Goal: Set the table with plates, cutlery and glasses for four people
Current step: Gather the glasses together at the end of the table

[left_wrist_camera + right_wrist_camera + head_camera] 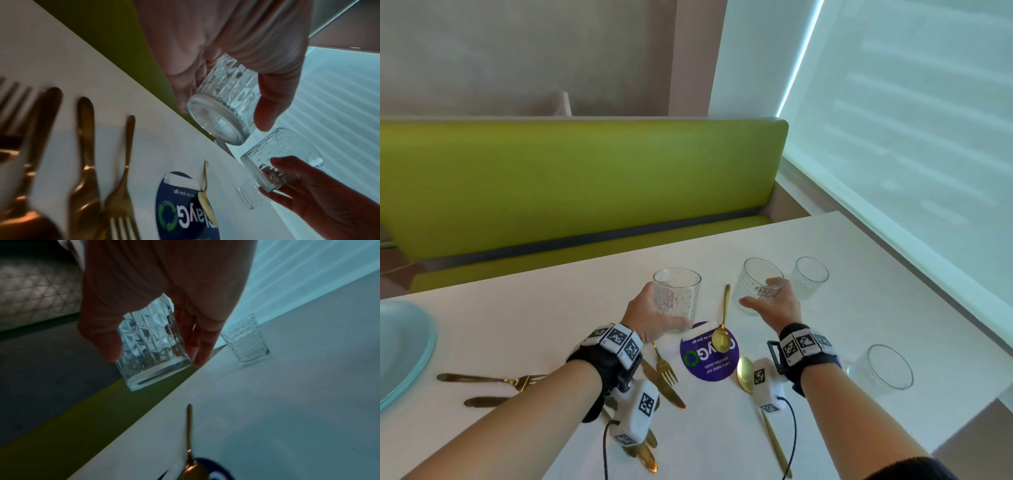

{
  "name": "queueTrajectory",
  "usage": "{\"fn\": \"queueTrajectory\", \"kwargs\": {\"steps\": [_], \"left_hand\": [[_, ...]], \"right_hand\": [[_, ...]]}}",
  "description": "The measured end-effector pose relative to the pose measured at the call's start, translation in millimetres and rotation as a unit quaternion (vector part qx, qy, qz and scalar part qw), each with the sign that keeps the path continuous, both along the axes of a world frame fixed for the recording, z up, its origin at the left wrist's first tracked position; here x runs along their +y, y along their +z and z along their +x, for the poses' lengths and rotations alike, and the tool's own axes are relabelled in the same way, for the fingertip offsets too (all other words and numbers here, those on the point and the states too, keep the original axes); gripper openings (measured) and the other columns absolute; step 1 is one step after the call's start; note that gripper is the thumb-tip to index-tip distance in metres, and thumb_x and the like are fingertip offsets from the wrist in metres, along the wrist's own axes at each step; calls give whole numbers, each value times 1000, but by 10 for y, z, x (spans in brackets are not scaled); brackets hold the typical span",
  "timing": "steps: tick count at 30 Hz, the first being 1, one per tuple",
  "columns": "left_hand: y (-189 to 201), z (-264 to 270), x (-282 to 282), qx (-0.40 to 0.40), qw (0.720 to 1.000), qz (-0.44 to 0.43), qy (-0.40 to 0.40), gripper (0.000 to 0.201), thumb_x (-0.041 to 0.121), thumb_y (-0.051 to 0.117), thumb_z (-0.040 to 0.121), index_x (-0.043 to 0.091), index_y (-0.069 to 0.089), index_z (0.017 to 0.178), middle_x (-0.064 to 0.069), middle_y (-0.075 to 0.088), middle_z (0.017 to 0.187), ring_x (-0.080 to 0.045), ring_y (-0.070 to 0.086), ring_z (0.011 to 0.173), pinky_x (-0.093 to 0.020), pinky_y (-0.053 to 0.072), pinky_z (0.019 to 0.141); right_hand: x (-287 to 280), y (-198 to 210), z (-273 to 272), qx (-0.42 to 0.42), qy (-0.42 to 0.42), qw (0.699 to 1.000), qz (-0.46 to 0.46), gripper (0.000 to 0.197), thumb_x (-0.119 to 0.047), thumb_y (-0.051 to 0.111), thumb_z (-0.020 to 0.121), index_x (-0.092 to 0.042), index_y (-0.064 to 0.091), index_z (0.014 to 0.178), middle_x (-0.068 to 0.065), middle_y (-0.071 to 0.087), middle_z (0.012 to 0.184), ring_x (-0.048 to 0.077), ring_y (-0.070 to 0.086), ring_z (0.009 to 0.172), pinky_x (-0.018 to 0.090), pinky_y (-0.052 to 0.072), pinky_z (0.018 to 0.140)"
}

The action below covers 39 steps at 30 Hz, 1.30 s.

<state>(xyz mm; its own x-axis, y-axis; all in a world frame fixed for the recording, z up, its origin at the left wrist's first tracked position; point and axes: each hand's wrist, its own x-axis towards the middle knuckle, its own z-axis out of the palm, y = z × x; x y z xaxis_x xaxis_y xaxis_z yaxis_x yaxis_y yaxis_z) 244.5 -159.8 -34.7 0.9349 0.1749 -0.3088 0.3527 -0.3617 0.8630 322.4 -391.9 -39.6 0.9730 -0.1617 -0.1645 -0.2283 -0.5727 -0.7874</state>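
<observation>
Both hands are loaded at once. The left hand point(645, 315) wraps its fingers and thumb round a ribbed tumbler point(677, 298), and the right hand point(779, 303) grasps a second tumbler point(756, 286) by its lower wall; the wrist views show both lifted off the white surface point(859, 308), each tilted. Two more glasses stand on the surface: one at the far right point(810, 278), just beyond the right hand, and one at the near right point(887, 367), close to the edge.

The worry, to my eye, is glass on glass. The two carried tumblers are near each other, and the right one is close to the far standing glass, so a careless swing could knock them together or topple that one. The grips sit low on smooth, heavy-based glass; a slip would drop a tumbler onto the gold spoon point(722, 329) lying across the purple sticker point(707, 356), or onto the forks and knives point(664, 368) heaped under the left wrist.

The wrist-camera cables trail over that cutlery and could drag a piece along. The near right glass could be nudged off by the right forearm. The stack of pale plates point(404, 346) lies at the near left, not yet dealt out, so places remain unmarked.
</observation>
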Motion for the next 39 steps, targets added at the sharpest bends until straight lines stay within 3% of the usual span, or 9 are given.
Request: {"fn": "queueTrajectory", "kwargs": {"steps": [5,8,10,13,17,21,26,33,39], "left_hand": [[42,-530,307,-17,1000,-16,10,91,30,87,53,19,41,130,-3,57,127,-19,55,112,-34,46,98],[12,-949,577,-33,999,-25,30,85,23,87,59,17,41,130,-3,55,128,-15,51,104,-24,43,86],[-26,-1281,790,-33,998,-26,51,83,21,87,60,16,42,130,-3,56,126,-15,51,101,-20,42,80],[-133,-1817,1168,-28,995,-23,90,81,20,88,59,14,44,127,-4,59,123,-17,54,103,-22,41,84],[-343,-2468,1703,-8,991,12,133,78,19,88,57,13,45,123,-5,60,125,-23,57,112,-21,40,85],[-531,-3005,2185,5,983,32,180,82,17,87,57,13,44,127,-3,57,130,-24,55,118,-25,41,96],[-710,-3459,2650,10,978,27,206,87,6,85,59,9,41,133,-6,54,136,-23,53,123,-28,39,103],[-896,-3720,3076,-9,963,-14,270,87,-5,84,57,5,42,132,-10,53,137,-24,52,125,-33,39,108],[-939,-3749,3278,-4,962,14,271,90,0,85,57,8,41,135,-6,52,138,-23,51,126,-28,36,106]], "right_hand": [[450,201,-621,-21,19,1000,13,67,-26,85,62,-15,48,117,4,61,107,18,58,95,24,47,79],[826,166,-1102,-25,19,999,19,66,-29,85,59,-19,48,113,3,62,108,22,61,99,34,53,87],[1104,101,-1471,-21,24,999,14,68,-31,85,59,-17,48,115,3,61,109,23,60,103,32,51,90],[1555,-45,-2029,-4,43,999,24,72,-28,87,58,-14,48,116,5,60,111,23,59,104,35,52,90],[2131,-201,-2703,27,84,996,21,71,-26,86,60,-13,47,118,-2,55,104,16,55,95,23,44,80],[2646,-370,-3198,61,119,991,15,70,-25,86,61,-13,47,117,1,58,105,19,58,101,23,45,82],[3186,-510,-3568,93,161,983,1,75,-26,84,62,-13,44,124,5,60,119,20,57,107,19,43,80],[3752,-584,-3755,77,221,972,-18,75,-28,84,60,-14,44,122,2,59,118,20,55,107,22,44,82],[4043,-609,-3787,78,237,968,-18,75,-27,84,61,-13,43,123,3,58,121,19,55,109,19,41,81]]}}
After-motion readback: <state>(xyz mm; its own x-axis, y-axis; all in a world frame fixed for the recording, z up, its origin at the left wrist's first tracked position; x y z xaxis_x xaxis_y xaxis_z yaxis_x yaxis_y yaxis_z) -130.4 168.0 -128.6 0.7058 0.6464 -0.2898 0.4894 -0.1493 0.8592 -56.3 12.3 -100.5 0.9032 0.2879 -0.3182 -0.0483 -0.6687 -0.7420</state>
